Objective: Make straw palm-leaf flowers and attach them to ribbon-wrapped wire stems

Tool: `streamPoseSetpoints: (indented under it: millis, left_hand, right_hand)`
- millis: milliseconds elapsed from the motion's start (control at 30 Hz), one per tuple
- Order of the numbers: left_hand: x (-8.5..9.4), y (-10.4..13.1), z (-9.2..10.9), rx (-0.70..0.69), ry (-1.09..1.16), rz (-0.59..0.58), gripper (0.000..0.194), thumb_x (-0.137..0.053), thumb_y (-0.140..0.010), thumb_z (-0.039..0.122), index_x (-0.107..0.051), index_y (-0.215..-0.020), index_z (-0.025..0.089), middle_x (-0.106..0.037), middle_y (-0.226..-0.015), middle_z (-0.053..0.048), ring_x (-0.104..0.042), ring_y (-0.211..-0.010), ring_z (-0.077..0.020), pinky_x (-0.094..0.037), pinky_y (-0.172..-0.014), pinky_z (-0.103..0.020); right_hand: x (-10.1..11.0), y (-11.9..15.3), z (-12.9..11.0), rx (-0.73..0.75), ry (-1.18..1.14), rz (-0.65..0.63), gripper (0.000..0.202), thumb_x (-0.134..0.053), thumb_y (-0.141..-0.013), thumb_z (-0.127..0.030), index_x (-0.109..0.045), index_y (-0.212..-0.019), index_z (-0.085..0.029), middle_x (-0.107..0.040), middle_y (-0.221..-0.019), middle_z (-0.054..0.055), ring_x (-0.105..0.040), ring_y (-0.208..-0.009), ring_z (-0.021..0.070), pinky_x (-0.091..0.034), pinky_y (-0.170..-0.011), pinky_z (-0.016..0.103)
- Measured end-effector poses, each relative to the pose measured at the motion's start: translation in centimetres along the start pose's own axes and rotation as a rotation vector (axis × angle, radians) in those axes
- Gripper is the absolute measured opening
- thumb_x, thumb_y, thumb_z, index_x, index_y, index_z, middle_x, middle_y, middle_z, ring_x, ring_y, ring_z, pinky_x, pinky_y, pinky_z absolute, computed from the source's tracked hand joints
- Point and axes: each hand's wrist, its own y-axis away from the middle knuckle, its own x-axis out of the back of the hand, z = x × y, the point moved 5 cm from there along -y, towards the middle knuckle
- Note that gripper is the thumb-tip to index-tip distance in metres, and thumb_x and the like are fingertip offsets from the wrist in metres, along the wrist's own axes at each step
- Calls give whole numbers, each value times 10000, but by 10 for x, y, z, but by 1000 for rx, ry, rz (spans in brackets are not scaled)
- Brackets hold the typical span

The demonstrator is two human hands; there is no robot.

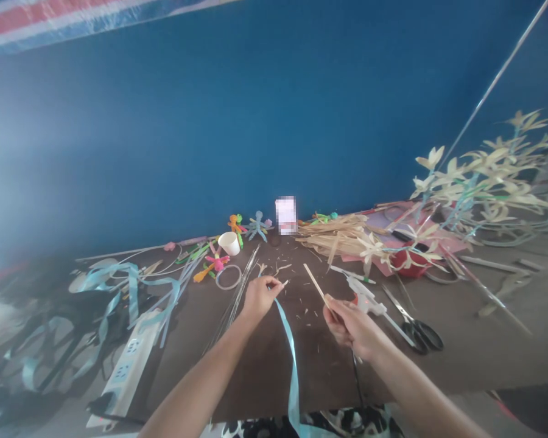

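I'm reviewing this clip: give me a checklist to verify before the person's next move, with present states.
1. Left hand has hold of the small pale piece: ok, pinched at the fingertips.
2. Right hand has hold of the pale strip: ok, its far end sticks out free.
3. Blue ribbon lies wholly on the table: not ok, it trails down past the near edge.
4. Surface between the hands is free of scraps: not ok, several are scattered there.
5. Scissors are set down: ok, right of the right hand.
6. Glue gun is hot: cannot tell.
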Motion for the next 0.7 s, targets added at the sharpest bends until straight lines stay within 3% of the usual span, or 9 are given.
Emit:
streamPoseSetpoints:
  millis: [233,333,467,700]
  left_hand:
    - [-14,-19,-13,-51,-289,57,125,-605,-649,316,-623,-681,197,-594,-744,-15,-531,-719,-141,-343,-655,-223]
    - [-16,-25,-10,-81,-394,35,232,-544,-694,406,-617,-774,201,-565,-831,-23,-527,-757,-135,-359,-672,-219]
    - [-25,-42,-3,-102,-637,-55,247,-398,-807,318,-584,-927,210,-520,-924,-45,-510,-828,-138,-376,-700,-232]
    - [-40,-62,3,-141,-750,-142,184,-433,-765,173,-614,-750,148,-506,-863,-103,-462,-887,-213,-395,-687,-308]
  right_hand:
    - [6,7,10,-25,-39,11,395,-421,-761,-503,-416,-555,-167,-253,-362,-92,-147,-290,18,-73,-309,166]
    - [9,10,9,-25,-60,18,392,-421,-762,-502,-417,-558,-167,-256,-365,-92,-145,-289,16,-72,-309,164]
    - [6,8,10,-17,-74,7,391,-423,-761,-502,-421,-560,-166,-257,-370,-91,-150,-291,15,-77,-307,160]
    - [5,8,13,-6,-78,1,396,-416,-765,-504,-416,-557,-168,-256,-375,-89,-149,-298,17,-91,-301,158]
